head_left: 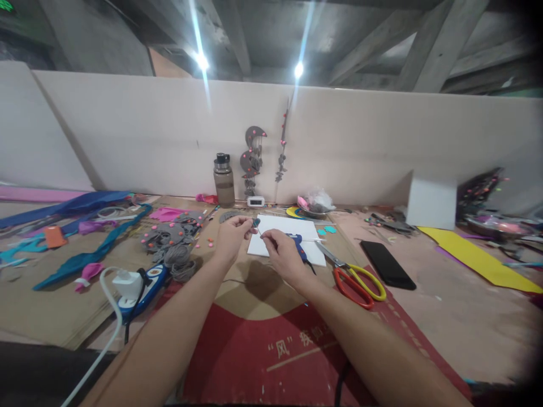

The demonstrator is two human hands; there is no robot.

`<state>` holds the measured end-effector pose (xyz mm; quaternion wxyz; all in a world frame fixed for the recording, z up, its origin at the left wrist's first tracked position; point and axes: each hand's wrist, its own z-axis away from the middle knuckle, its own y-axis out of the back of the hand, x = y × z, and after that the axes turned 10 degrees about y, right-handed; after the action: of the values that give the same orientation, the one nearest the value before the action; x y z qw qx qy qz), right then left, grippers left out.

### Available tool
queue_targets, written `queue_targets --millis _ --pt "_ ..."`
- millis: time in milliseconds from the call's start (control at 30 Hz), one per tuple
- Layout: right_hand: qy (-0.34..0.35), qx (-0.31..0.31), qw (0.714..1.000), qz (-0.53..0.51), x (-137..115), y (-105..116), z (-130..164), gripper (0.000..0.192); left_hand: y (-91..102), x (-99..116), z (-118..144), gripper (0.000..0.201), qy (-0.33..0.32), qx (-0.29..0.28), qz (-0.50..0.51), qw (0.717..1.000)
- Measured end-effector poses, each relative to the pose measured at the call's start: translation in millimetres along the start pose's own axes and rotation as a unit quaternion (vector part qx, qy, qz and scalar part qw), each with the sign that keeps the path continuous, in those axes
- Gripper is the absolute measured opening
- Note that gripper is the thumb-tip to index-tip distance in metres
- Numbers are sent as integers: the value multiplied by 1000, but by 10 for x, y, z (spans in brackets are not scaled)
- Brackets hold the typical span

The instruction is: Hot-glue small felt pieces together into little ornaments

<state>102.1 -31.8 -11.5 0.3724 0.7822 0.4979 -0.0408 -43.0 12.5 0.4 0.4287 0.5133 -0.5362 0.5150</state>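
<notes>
My left hand (234, 236) is closed in a pinch on a small dark teal piece (256, 223), raised over the work area. Close by on its right, my right hand (280, 252) pinches a thin pale strand (260, 230) that reaches toward the teal piece. Whether the strand is joined to it is too small to tell. Beneath and behind both hands lies a white board (282, 223). A blue glue gun (300, 249) rests on the board, partly hidden by my right hand. Teal cut-outs (327, 230) lie beside the board.
Red-and-yellow scissors (354, 280) and a black phone (387, 264) lie at right. Left are a blue power strip (146, 291), grey yarn (180, 260) and grey felt pieces with pink dots (169, 236). A bottle (223, 183) stands at the back; moon-shaped hangings (253, 152) hang on the wall.
</notes>
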Motion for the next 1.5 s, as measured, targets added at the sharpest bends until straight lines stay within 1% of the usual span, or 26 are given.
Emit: queue_targets --millis 133,200,300,433,567,633,667,733,833,933,1033,1100,1133,1167,1233,1267,1333,1433,1500 --pt "67 -65 996 2 -91 -19 52 21 135 -11 -138 24 18 58 98 993" --pt "93 -102 990 12 -137 -28 80 21 200 -13 -193 23 30 68 141 987" --pt "131 -136 982 29 -211 -38 114 20 282 -20 -244 21 46 74 187 978" --pt "195 -180 963 48 -341 -11 136 19 361 -63 -307 16 49 93 208 972" --pt "275 -247 929 31 -465 82 121 22 389 -127 -359 11 56 106 207 971" --pt "312 -243 919 5 -494 151 105 25 381 -152 -359 9 56 104 207 971" --pt "321 -228 919 -10 -501 192 101 28 373 -162 -351 9 54 100 208 971" --pt "316 -187 929 -40 -505 284 108 34 354 -173 -328 8 48 88 213 972" --pt "271 -133 949 -92 -499 410 156 41 336 -172 -304 9 39 70 230 970" --pt "184 -59 975 -105 -443 459 191 41 349 -156 -320 12 32 58 256 964" --pt "69 30 996 -36 -266 427 169 36 374 -133 -351 14 31 52 274 960" --pt "-17 62 997 38 -88 388 147 28 374 -116 -353 14 29 47 276 960" --pt "-59 61 993 85 7 367 144 23 365 -107 -344 15 26 44 274 960" --pt "-105 45 984 137 100 345 149 22 350 -99 -329 16 22 40 270 962" --pt "-203 -14 952 228 259 295 185 31 304 -84 -284 18 13 31 259 965" --pt "-240 -43 936 252 321 267 210 36 275 -78 -259 19 10 27 252 967" --pt "-279 -71 920 264 411 210 260 43 216 -72 -212 22 6 22 240 970" --pt "-300 -75 919 246 503 161 289 42 138 -80 -160 27 -3 11 213 977" --pt "-314 -75 919 226 567 174 274 39 101 -95 -140 30 -17 3 180 983"
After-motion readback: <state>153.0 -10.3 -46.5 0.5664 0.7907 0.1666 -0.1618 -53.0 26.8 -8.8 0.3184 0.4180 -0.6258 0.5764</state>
